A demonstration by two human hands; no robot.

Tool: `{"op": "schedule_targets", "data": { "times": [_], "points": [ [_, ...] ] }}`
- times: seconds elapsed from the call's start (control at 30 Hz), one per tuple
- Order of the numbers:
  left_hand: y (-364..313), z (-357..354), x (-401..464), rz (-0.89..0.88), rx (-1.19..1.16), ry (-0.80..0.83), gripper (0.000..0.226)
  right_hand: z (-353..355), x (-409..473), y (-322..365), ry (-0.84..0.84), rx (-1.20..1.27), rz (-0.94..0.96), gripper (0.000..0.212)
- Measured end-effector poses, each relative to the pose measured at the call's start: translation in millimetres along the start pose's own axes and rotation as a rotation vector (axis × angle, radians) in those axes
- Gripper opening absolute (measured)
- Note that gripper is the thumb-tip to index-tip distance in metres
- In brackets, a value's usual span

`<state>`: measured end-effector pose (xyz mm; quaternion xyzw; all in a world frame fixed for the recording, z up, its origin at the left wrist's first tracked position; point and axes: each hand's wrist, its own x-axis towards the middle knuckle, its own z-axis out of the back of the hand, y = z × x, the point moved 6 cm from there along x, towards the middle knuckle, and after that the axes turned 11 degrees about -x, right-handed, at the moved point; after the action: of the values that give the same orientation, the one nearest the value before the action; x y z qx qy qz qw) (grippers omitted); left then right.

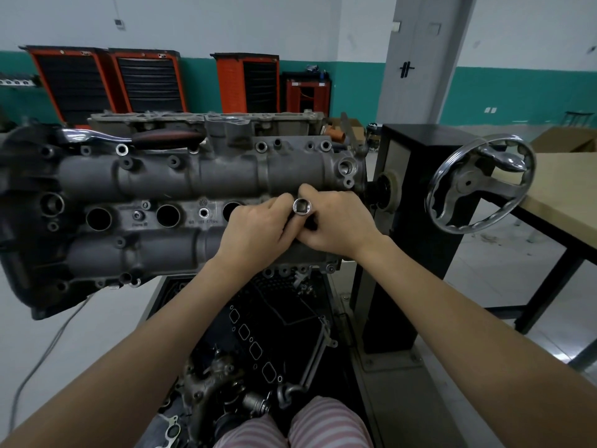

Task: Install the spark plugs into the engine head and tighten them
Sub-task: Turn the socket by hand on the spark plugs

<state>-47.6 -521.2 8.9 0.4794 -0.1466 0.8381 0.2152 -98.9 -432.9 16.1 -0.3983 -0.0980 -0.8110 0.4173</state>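
Observation:
A grey engine head lies across the stand in front of me, with three open round plug wells showing along its middle. A chrome socket stands upright over the rightmost well, its square drive hole facing me. My left hand and my right hand both grip the socket with curled fingers, one from each side. The well under the socket is hidden by my hands. No spark plug is visible. A ratchet with a dark red handle lies on the head's far edge.
A chrome handwheel on the black stand column sits right of the head. A wooden table stands at the right. Loose engine parts and gaskets fill the tray below. Orange tool cabinets line the back wall.

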Motion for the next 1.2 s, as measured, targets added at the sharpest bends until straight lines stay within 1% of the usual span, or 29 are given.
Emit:
{"op": "schedule_targets", "data": {
  "times": [0.07, 0.23, 0.4, 0.53, 0.67, 0.87, 1.0, 1.2],
  "points": [
    [-1.2, -0.1, -0.2, -0.002, -0.011, 0.009, 0.033, -1.1, 0.5, 0.8, 0.008, -0.007, 0.019, 0.023],
    [-3.9, 0.3, 0.3, -0.006, -0.014, 0.033, 0.033, 3.6, -1.9, 1.7, -0.044, -0.012, 0.034, 0.010],
    [-2.9, 1.7, 1.2, 0.024, -0.025, 0.012, 0.032, 6.9, -2.5, 2.1, -0.075, 0.000, 0.044, 0.018],
    [-0.3, 1.8, 1.5, 0.028, 0.008, -0.012, 0.035, 1.1, -2.8, 0.7, -0.014, -0.012, 0.016, 0.013],
    [-1.2, -0.5, 0.7, 0.003, 0.031, 0.008, 0.033, 1.4, -1.5, 1.1, -0.008, -0.020, 0.016, 0.012],
    [-2.8, -1.3, 1.3, 0.010, -0.003, 0.039, 0.031, 1.2, -0.4, 0.9, 0.007, 0.005, 0.007, 0.024],
    [-2.4, -3.1, 1.3, 0.025, 0.007, 0.062, 0.034, 0.0, -0.8, 2.8, -0.001, -0.024, 0.044, 0.017],
    [-1.6, -4.3, 0.8, 0.030, 0.006, 0.075, 0.035, 3.3, -1.5, 1.8, -0.049, -0.001, 0.041, 0.009]
  ]
}}
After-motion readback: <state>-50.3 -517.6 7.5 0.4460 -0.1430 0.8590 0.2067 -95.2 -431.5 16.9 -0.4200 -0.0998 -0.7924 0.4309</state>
